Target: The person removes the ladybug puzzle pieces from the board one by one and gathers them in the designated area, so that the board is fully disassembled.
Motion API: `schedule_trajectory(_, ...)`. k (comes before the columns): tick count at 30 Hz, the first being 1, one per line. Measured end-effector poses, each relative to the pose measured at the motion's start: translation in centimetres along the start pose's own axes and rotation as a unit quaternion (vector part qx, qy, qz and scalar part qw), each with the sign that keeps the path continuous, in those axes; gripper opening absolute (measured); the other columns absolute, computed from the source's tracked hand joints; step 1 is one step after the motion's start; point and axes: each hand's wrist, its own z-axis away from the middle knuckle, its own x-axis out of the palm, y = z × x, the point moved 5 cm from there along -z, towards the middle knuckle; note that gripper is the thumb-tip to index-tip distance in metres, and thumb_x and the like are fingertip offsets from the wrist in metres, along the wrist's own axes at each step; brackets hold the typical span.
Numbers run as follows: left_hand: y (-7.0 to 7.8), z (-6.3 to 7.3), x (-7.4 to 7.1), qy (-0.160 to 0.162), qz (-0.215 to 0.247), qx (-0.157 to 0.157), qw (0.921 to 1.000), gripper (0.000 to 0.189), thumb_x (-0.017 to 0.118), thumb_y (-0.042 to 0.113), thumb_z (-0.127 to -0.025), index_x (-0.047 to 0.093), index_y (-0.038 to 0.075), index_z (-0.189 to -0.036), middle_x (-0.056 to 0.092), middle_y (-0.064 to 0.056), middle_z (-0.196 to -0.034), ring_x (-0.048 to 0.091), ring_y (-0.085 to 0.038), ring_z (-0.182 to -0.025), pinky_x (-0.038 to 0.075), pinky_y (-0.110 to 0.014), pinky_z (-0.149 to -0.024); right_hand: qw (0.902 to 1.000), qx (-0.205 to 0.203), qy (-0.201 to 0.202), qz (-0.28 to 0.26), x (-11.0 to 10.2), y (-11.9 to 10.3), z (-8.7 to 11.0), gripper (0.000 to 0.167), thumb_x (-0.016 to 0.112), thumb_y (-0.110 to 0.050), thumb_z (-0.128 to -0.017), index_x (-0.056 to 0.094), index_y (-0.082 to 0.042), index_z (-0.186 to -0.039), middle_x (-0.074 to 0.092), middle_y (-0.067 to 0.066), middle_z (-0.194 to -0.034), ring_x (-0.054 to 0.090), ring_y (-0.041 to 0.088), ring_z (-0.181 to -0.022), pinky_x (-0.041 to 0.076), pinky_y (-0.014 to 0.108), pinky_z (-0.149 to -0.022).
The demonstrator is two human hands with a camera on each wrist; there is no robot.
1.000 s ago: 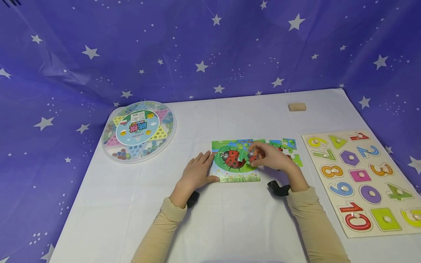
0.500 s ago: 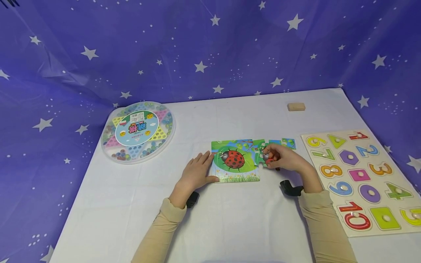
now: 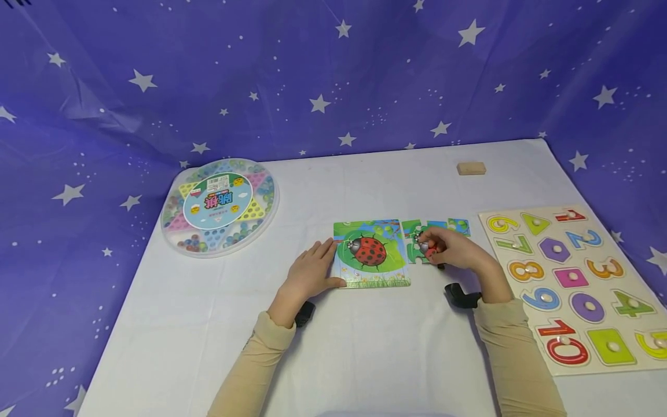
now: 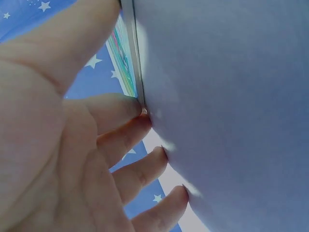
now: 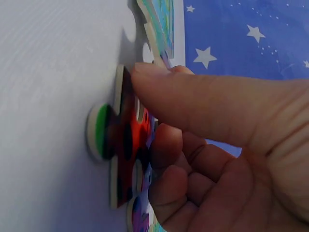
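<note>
My left hand (image 3: 310, 272) lies at the left edge of a ladybug picture board (image 3: 370, 255), fingers spread and fairly straight. In the left wrist view, the thumb and index finger touch the board's edge (image 4: 131, 48). Just right of the board, my right hand (image 3: 455, 249) pinches a red ladybug puzzle piece (image 5: 126, 135) low over the white cloth. The thumb is on the piece and the other fingers are curled. Green puzzle pieces (image 3: 411, 227) lie between the board and this hand. More pieces (image 3: 458, 226) lie behind the hand, partly hidden by it.
A wooden number-and-shape board (image 3: 573, 289) lies at the right. A round Chinese checkers box (image 3: 219, 208) with marbles stands at the back left. A small wooden block (image 3: 471, 168) sits at the back right. A purple star-patterned cloth (image 3: 333, 75) hangs behind the table.
My right hand has moved right, from over the ladybug board to the loose pieces beside it. Pieces that partly covered the board now lie to its right. My left hand stays put.
</note>
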Motion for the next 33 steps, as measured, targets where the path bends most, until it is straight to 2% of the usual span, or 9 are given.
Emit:
schedule_trajectory(10, -0.1, 0.0, -0.1, 0.001, 0.001, 0.002, 1.0, 0.091, 0.065, 0.051, -0.076, 0.025, 0.005, -0.143, 0.022, -0.01, -0.147, 0.023, -0.031, -0.132, 0.024, -0.043, -0.103, 0.9999, -0.001, 0.001, 0.016, 0.1, -0.6, -0.4, 0.039, 0.069, 0.006, -0.072, 0.055, 0.002, -0.108, 0.05, 0.01, -0.086, 0.044, 0.022, -0.073, 0.039, 0.033, -0.062)
schedule_trajectory(18, -0.2, 0.0, -0.2, -0.001, 0.01, 0.001, 0.9999, 0.091, 0.066, 0.05, -0.076, 0.025, 0.005, -0.143, 0.021, -0.009, -0.147, 0.022, -0.03, -0.132, 0.024, -0.042, -0.103, 0.9992, -0.009, 0.003, 0.04, -0.3, -0.7, 0.4, 0.042, 0.071, 0.0, -0.073, 0.055, 0.0, -0.111, 0.053, 0.012, -0.092, 0.046, 0.025, -0.082, 0.038, 0.036, -0.071)
schedule_trajectory(23, -0.4, 0.0, -0.1, -0.001, 0.009, 0.001, 1.0, 0.091, 0.066, 0.05, -0.076, 0.025, 0.005, -0.143, 0.021, -0.009, -0.147, 0.022, -0.03, -0.132, 0.024, -0.042, -0.103, 0.9996, -0.021, 0.008, 0.019, -0.3, -0.8, 0.7, 0.043, 0.071, -0.001, -0.074, 0.054, 0.001, -0.114, 0.051, 0.013, -0.093, 0.045, 0.024, -0.08, 0.039, 0.032, -0.067)
schedule_trajectory(29, -0.3, 0.0, -0.1, 0.0, 0.012, 0.003, 0.9999, 0.091, 0.066, 0.049, -0.076, 0.024, 0.005, -0.143, 0.021, -0.009, -0.147, 0.022, -0.03, -0.132, 0.023, -0.042, -0.103, 0.9983, -0.054, -0.021, -0.008, 1.8, -2.6, 0.2, 0.05, 0.076, -0.008, -0.072, 0.052, 0.002, -0.115, 0.049, 0.014, -0.09, 0.044, 0.019, -0.071, 0.039, 0.025, -0.061)
schedule_trajectory(33, -0.3, 0.0, -0.1, -0.001, 0.013, 0.003, 0.9999, 0.091, 0.066, 0.049, -0.076, 0.024, 0.005, -0.143, 0.021, -0.009, -0.147, 0.021, -0.03, -0.132, 0.023, -0.041, -0.104, 0.9974, -0.059, -0.038, 0.013, 3.4, -3.8, 0.0, 0.056, 0.077, -0.01, -0.071, 0.052, 0.001, -0.119, 0.049, 0.012, -0.094, 0.045, 0.018, -0.072, 0.04, 0.027, -0.062)
